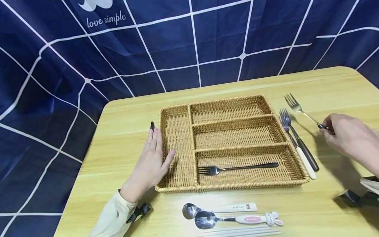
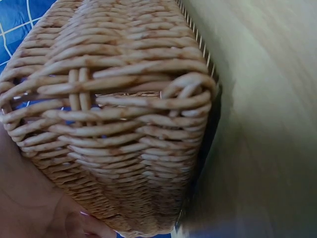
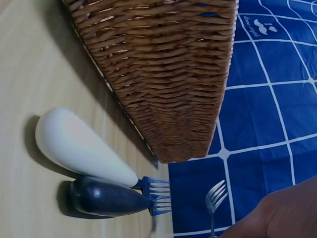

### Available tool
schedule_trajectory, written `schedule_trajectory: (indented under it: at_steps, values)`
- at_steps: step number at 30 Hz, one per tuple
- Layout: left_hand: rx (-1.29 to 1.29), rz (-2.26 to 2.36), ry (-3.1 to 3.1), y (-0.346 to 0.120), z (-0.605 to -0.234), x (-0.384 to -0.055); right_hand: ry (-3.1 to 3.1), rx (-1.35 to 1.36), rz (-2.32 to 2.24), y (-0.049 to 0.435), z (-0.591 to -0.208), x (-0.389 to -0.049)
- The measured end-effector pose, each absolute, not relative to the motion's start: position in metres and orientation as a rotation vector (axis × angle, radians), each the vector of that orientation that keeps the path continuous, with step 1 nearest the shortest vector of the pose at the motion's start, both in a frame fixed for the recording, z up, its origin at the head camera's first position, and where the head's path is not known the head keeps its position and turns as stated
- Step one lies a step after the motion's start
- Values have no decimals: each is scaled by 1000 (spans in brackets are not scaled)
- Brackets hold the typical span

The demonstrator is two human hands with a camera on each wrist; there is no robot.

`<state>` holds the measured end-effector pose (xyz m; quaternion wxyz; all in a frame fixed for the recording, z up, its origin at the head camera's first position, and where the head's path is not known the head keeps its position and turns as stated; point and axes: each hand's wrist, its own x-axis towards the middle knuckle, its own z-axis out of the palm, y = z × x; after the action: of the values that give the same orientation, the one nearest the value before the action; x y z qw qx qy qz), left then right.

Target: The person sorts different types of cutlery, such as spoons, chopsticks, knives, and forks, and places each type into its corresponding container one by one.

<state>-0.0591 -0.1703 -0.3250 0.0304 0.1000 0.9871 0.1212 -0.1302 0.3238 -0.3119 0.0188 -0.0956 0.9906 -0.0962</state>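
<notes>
My right hand [image 1: 347, 135] pinches a fork [image 1: 308, 116] by its dark handle end, tines pointing up and left, to the right of the wicker tray [image 1: 177, 189]. On the tabletop beneath lie a white-handled fork [image 3: 81, 148] and a dark-handled fork [image 3: 111, 197], side by side against the tray's right wall. My left hand [image 1: 149, 163] rests along the tray's left wall with straight fingers, its thumb over the rim. A dark tip of some object [image 1: 152, 125] sticks out past those fingertips; the rest is hidden. A black fork [image 1: 237, 168] lies in the tray's front compartment.
In front of the tray lie a spoon with a white handle [image 1: 231, 207], a spoon with a rabbit-ended handle [image 1: 250, 219] and several pale chopsticks [image 1: 241, 231]. A dark blue checked cloth [image 1: 219, 42] hangs behind the wooden table [image 1: 124, 131].
</notes>
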Motion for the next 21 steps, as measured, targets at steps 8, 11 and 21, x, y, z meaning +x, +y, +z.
schedule_trajectory:
  at_steps: [8,11,21]
  values:
    - [324,381,3045,-169,-327,-59,3182,-408,-325,320,-307,-126]
    - [336,391,3045,-169,-328,-60,3235,-455,-339,321,-305,-125]
    - [345,382,3028,-173,-328,-59,3312,-534,-367,317,-300,-123]
